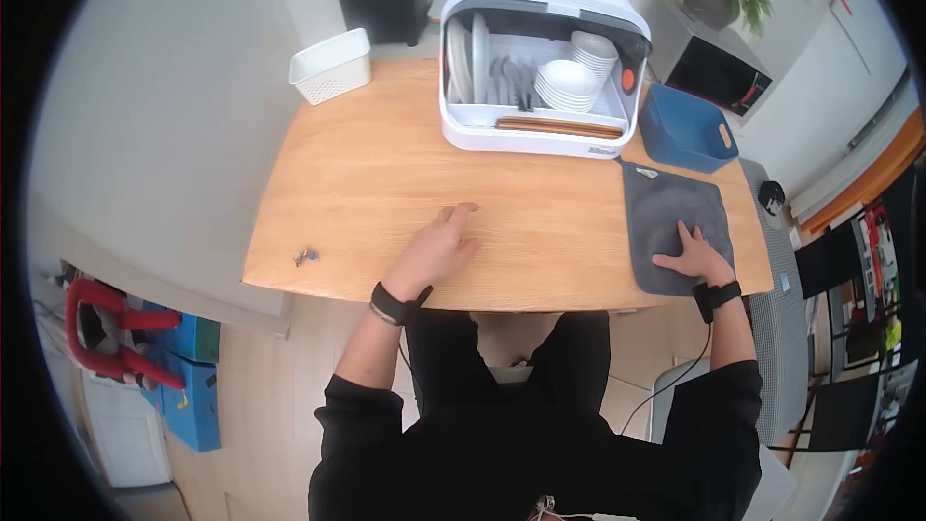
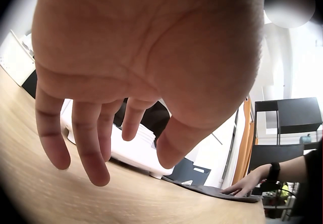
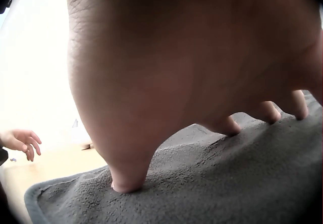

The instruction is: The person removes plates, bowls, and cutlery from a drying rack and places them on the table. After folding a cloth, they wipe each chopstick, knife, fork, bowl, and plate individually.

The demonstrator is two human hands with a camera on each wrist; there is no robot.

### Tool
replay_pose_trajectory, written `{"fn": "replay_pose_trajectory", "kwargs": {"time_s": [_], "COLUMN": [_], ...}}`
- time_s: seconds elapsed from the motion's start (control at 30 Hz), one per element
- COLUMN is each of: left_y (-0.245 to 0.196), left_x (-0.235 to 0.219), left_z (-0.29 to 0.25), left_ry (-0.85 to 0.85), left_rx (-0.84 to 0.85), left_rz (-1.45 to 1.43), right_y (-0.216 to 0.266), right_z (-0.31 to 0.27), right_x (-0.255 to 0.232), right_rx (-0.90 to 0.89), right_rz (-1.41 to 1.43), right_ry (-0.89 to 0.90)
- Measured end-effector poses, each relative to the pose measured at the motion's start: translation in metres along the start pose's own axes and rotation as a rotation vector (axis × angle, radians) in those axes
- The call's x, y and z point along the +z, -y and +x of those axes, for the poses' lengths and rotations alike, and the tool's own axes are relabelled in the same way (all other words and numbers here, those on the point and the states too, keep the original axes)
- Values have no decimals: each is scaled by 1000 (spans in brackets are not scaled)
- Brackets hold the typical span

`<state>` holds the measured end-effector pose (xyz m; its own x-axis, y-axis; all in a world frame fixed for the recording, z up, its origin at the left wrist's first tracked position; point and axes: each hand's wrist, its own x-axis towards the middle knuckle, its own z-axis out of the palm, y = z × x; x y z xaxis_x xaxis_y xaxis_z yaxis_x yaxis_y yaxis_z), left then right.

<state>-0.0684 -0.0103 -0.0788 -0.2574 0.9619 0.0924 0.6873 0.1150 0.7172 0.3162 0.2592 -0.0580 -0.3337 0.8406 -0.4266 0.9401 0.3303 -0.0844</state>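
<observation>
A grey cloth lies flat on the right part of the wooden table. On it rests the right hand, fingers spread; in the right wrist view the thumb and fingertips of that hand press into the cloth. The left hand is over the table left of the cloth, palm down, holding nothing. In the left wrist view the fingers of this hand hang relaxed and apart above the wood.
A white dish box with plates, bowls, cutlery and chopsticks stands at the back. Right of it are a blue basket and a microwave. A white basket is at the back left; small bits lie at the front left.
</observation>
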Motion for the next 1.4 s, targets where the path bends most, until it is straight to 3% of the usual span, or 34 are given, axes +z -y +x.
{"fn": "replay_pose_trajectory", "kwargs": {"time_s": [0.13,0.23,0.27,0.3,0.33,0.4,0.47,0.5,0.57,0.67,0.83,0.87,1.03,1.1,1.23,1.3,1.4], "left_y": [4,12,13,9,3,0,15,23,39,42,26,29,6,2,-2,9,2], "left_x": [3,4,4,-3,-2,-7,-10,-14,-22,-37,-49,-47,-42,-46,-46,-43,-40], "left_z": [1,1,1,1,4,15,41,56,91,147,220,229,235,246,261,271,264], "left_ry": [-37,-82,-93,-88,-114,-137,-375,-376,-617,-728,-664,-716,-789,-716,-770,-875,-890], "left_rx": [42,40,55,48,-27,-98,-97,-90,54,194,59,48,62,-160,-180,-188,-132], "left_rz": [49,28,-7,38,-50,-107,-180,-165,94,290,143,77,-13,-54,-88,28,126], "right_y": [-6,35,54,116,135,182,226,243,260,266,246,244,249,249,249,250,250], "right_z": [10,8,8,-6,0,15,19,26,54,74,79,80,77,77,70,69,72], "right_x": [-8,-39,-45,-67,-60,-41,-28,-15,15,35,37,36,37,39,35,35,36], "right_rx": [-78,-216,-409,-680,-824,-974,-920,-893,-883,-810,-627,-626,-603,-620,-603,-609,-618], "right_rz": [-42,-176,-111,197,113,497,887,978,1073,1286,1349,1360,1358,1338,1261,1250,1242], "right_ry": [-17,-49,-143,-43,-229,-99,278,319,351,334,400,401,357,395,418,407,395]}}
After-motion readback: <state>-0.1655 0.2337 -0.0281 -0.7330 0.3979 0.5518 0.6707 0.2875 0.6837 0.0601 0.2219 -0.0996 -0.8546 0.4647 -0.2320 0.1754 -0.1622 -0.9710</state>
